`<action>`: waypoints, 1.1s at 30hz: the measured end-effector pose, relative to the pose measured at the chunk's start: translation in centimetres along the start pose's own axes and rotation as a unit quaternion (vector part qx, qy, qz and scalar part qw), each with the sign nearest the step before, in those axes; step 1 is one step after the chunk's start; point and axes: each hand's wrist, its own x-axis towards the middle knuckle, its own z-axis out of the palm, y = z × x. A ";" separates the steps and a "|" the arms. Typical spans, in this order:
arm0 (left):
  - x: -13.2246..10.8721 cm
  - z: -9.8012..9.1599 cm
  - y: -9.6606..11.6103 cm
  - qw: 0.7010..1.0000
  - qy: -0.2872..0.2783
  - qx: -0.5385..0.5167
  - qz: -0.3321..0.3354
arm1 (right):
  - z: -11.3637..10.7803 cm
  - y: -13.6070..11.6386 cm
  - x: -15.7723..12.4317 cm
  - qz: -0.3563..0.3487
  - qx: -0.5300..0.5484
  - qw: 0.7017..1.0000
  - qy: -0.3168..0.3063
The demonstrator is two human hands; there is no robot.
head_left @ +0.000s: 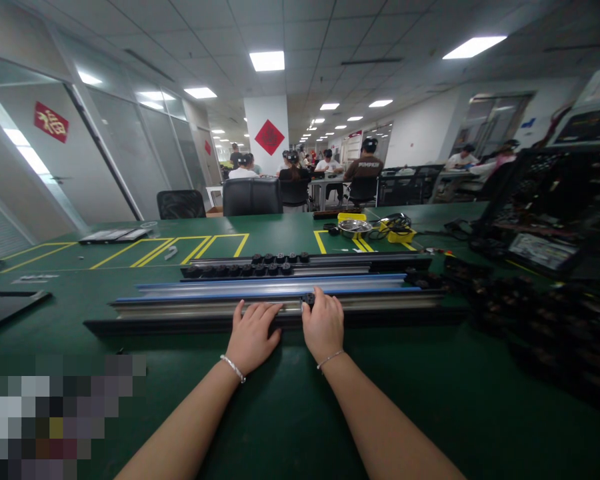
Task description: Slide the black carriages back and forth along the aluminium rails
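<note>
A long metal rail with a silvery channel and dark edges (180, 309) lies crosswise in front of me. My left hand (251, 337) rests on its near side with fingers spread out, holding nothing. Pinched in my right hand (325, 328) is a small black block-like part (308, 299), set at the channel; my fingers cover some of it. Just behind lies a rail with blue edges (210, 288). Farther back, several round black parts (245, 270) sit in a row along another dark rail (365, 265).
A heap of black parts (520, 320) spreads over the green table (280, 427) at right, near a dark equipment case (540, 200). A metal bowl (355, 229) and yellow holder (400, 233) stand at the back. A black panel (10, 308) lies left. People sit beyond.
</note>
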 end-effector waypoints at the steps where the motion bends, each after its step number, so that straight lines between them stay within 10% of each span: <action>1: 0.0 0.0 0.0 1.000 0.000 0.002 0.000 | 0.0 0.1 0.0 0.001 -0.002 1.000 0.002; 33: 0.0 0.0 -0.3 1.000 -0.003 0.004 0.004 | -1.2 1.6 0.5 0.026 -0.025 0.999 0.018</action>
